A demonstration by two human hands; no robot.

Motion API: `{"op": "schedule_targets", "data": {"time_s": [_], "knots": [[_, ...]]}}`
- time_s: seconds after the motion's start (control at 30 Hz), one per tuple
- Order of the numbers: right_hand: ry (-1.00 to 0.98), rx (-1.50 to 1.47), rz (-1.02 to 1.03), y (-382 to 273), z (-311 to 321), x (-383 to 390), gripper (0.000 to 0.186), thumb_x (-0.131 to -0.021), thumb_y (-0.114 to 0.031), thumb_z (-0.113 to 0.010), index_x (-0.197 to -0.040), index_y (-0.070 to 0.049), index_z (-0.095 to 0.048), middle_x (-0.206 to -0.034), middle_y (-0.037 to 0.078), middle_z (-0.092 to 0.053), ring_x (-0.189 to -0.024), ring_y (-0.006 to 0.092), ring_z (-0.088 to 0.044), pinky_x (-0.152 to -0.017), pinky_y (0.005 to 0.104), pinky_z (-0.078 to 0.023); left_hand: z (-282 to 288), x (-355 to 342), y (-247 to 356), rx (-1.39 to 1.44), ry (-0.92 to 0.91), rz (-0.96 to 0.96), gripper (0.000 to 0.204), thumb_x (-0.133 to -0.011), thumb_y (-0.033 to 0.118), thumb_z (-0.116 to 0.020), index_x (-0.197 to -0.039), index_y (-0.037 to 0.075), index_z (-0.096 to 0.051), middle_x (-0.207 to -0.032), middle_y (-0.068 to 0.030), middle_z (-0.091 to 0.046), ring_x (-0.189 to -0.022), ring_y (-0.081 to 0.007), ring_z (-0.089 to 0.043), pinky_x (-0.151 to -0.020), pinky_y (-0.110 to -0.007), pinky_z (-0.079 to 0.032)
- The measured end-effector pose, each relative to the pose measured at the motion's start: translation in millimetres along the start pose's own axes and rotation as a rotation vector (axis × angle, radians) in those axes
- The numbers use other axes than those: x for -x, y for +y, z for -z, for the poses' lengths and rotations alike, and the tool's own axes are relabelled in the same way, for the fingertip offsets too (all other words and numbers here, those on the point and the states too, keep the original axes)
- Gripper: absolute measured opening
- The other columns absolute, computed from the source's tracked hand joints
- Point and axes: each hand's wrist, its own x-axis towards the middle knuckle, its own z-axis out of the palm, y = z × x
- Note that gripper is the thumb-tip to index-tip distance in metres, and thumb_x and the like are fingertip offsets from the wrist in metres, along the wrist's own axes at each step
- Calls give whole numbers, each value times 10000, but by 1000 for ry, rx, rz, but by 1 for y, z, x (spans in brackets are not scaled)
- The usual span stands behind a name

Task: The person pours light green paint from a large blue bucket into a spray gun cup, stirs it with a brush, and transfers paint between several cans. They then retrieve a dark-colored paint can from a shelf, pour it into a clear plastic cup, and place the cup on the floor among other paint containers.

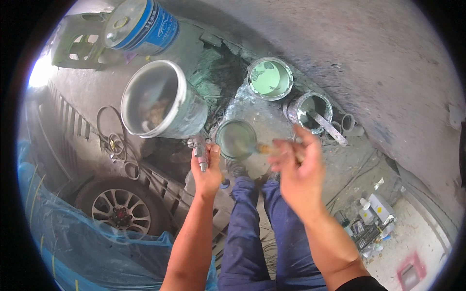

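My left hand [208, 167] is closed around a metal spray gun [198, 149], just below a large whitish bucket [191, 114]. Between my hands stands a round tub [236, 139] of murky greenish liquid. My right hand [301, 167], blurred by motion, grips what looks like a brush [264, 149] with a yellowish part. Its far end points left to the tub's right rim; whether it touches the liquid I cannot tell. Past my right hand sit a can of pale green paint [267, 78] and a paint-smeared can [293, 109] with a coated stirring stick [330, 127] leaning in it.
A blue drum [155, 31] and a green plastic stool [75, 43] stand at the far left. A car wheel [119, 211] and blue plastic sheeting [97, 257] lie at the lower left, near a coiled hose [116, 143]. Small boxes [381, 208] sit at the right by a wall.
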Motion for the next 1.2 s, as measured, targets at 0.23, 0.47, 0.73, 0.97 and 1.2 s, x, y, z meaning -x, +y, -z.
{"op": "schedule_targets", "data": {"time_s": [0.23,0.47,0.73,0.97,1.2], "knots": [[3,-631,94,-18,9,-89,390,-944,-53,-575,-1287,30,-410,-1104,198,-645,-821,223,-682,-656,291,-559,43,-15,9,92,72,113,165,-962,221,-616,-924,82,-536,-703,-16,-539,-531,-69,-449,-470,-229,-342],[214,-494,117,88,-76,-184,425,-940,-41,-577,-1307,48,-382,-1119,177,-627,-825,196,-667,-709,297,-561,67,-29,5,211,98,159,117,-955,151,-592,-892,84,-519,-697,-16,-506,-525,-102,-424,-470,-257,-326],[-40,-525,-52,151,-67,-73,459,-934,-23,-554,-1344,44,-358,-1024,137,-667,-897,177,-634,-799,311,-517,79,-23,6,175,77,159,143,-958,183,-603,-924,54,-552,-704,-20,-529,-541,-65,-431,-477,-240,-333],[-208,-683,-298,129,-74,3,501,-907,-68,-662,-1333,4,-408,-1020,64,-659,-907,127,-598,-760,276,-474,48,-10,20,82,-60,187,112,-963,142,-567,-905,68,-508,-725,-2,-520,-580,-59,-447,-500,-230,-349],[-43,-853,-405,141,-31,22,541,-861,-19,-688,-1333,-11,-424,-929,46,-635,-791,115,-582,-747,278,-508,19,12,4,-39,-252,96,99,-955,105,-601,-913,28,-555,-807,-17,-572,-708,-76,-499,-629,-246,-409]]}}
